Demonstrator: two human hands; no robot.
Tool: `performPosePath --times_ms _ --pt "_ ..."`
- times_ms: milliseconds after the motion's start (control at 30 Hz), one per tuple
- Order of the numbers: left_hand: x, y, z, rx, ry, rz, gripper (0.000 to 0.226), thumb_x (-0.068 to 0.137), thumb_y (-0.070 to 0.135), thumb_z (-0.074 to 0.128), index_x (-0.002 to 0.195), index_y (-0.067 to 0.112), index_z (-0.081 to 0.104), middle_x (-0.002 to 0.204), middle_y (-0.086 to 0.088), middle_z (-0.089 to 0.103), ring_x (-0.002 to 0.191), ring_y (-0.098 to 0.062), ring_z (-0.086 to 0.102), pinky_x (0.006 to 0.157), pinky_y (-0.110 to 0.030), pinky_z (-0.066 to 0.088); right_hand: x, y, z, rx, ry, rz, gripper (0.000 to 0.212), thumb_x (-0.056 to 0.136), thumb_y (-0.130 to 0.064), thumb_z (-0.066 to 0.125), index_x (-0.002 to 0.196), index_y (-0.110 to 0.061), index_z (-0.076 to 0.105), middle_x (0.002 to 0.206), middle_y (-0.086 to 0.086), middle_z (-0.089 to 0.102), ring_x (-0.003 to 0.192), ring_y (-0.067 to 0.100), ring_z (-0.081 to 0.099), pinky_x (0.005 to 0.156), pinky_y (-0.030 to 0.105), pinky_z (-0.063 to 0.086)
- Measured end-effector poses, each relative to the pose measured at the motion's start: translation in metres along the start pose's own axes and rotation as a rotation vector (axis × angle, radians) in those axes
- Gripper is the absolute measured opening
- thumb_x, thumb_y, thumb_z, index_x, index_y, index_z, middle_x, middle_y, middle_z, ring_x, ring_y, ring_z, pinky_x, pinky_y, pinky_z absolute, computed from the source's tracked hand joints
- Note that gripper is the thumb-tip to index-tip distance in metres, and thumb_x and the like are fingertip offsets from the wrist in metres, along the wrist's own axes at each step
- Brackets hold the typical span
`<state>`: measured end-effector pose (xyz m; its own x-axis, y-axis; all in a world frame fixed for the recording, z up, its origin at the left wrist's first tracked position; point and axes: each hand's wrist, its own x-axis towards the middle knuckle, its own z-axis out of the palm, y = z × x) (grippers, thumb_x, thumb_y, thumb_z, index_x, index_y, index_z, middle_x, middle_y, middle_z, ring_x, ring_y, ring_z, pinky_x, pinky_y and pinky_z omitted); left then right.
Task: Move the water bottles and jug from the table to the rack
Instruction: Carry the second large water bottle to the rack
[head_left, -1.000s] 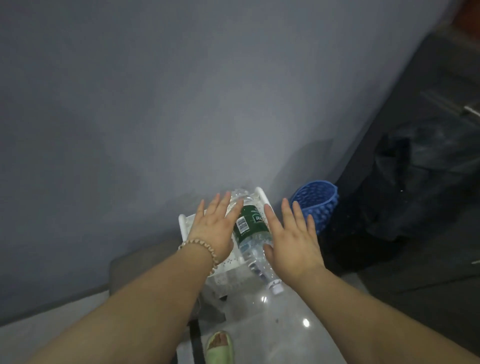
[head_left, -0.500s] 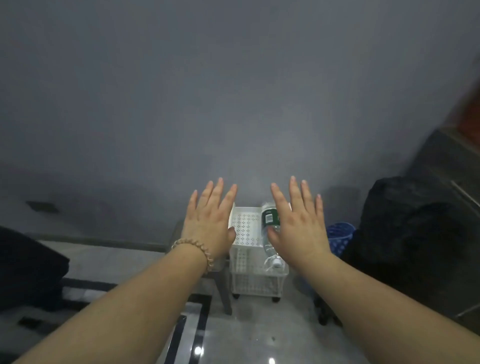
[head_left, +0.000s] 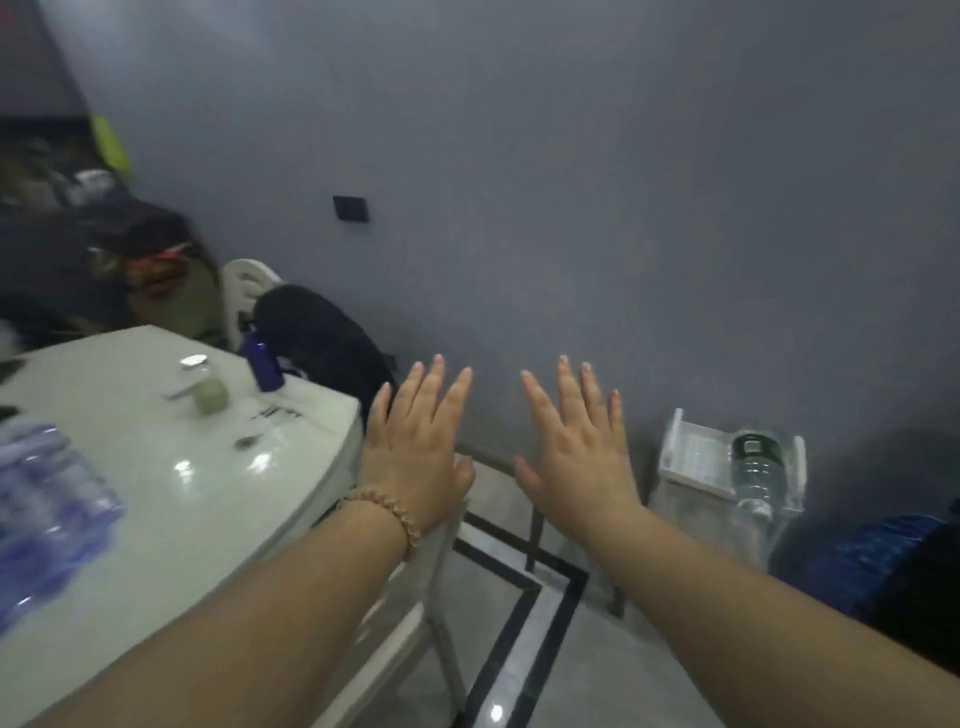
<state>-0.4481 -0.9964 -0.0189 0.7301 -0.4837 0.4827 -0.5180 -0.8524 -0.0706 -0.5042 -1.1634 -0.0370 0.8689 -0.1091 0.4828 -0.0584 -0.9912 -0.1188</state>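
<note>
While the left hand (head_left: 415, 457) and right hand (head_left: 576, 457) hover with fingers splayed, grip on nothing, a water bottle (head_left: 753, 475) lies across the rack (head_left: 685, 457) by the grey wall (head_left: 571, 182) and blurry bottles (head_left: 41, 509) sit on the white surface (head_left: 171, 499).

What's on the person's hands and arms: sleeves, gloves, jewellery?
No gloves and no sleeves in view: both forearms are bare right to the frame edge. The left hand has a beaded bracelet at the wrist, a single strand of small, rounded, pale tan beads. The right hand and its wrist carry nothing. No rings or watch show on either hand.
</note>
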Motion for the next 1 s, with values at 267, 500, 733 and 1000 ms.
performPosePath --times_ms 267,500,733,1000 --pt "-0.115 -0.164 -0.077 0.181 0.029 -0.258 0.086 0.085 0.058 0.046 0.143 0.031 -0.013 0.158 -0.002 -0.007 0.144 -0.026 -0.004 0.112 -0.045 -0.005 -0.006 -0.216 0.004 0.132 -0.025 -0.278 0.091 0.086 -0.050 0.055 0.146 -0.037 -0.013 0.158 0.007 -0.012 0.141 0.026 -0.023 0.112 0.051 -0.011" --pt "-0.185 -0.284 -0.101 0.261 0.017 -0.534 0.087 0.087 0.056 0.044 0.140 0.030 -0.019 0.157 -0.002 -0.009 0.143 -0.026 -0.005 0.115 -0.048 0.000 0.021 -0.370 0.038 0.231 -0.053 -0.421 0.089 0.086 -0.059 0.050 0.146 -0.036 -0.011 0.158 0.004 -0.013 0.142 0.026 -0.019 0.110 0.048 -0.016" --pt "-0.273 -0.393 -0.150 0.322 0.021 -0.701 0.082 0.084 0.044 0.053 0.148 0.028 0.005 0.157 -0.004 0.006 0.143 -0.022 0.005 0.113 -0.043 0.000 0.020 -0.510 0.054 0.365 -0.092 -0.637 0.082 0.088 -0.054 0.049 0.149 -0.030 -0.001 0.159 0.008 -0.007 0.144 0.028 -0.010 0.113 0.048 -0.005" --pt "-0.360 -0.510 -0.176 0.318 0.017 -0.732 0.089 0.084 0.047 0.054 0.140 0.034 -0.013 0.158 0.001 -0.001 0.142 -0.020 -0.003 0.108 -0.039 -0.012 -0.009 -0.655 0.069 0.277 -0.091 -0.598 0.089 0.087 -0.060 0.049 0.146 -0.034 -0.012 0.157 0.004 -0.017 0.143 0.028 -0.017 0.112 0.049 -0.009"
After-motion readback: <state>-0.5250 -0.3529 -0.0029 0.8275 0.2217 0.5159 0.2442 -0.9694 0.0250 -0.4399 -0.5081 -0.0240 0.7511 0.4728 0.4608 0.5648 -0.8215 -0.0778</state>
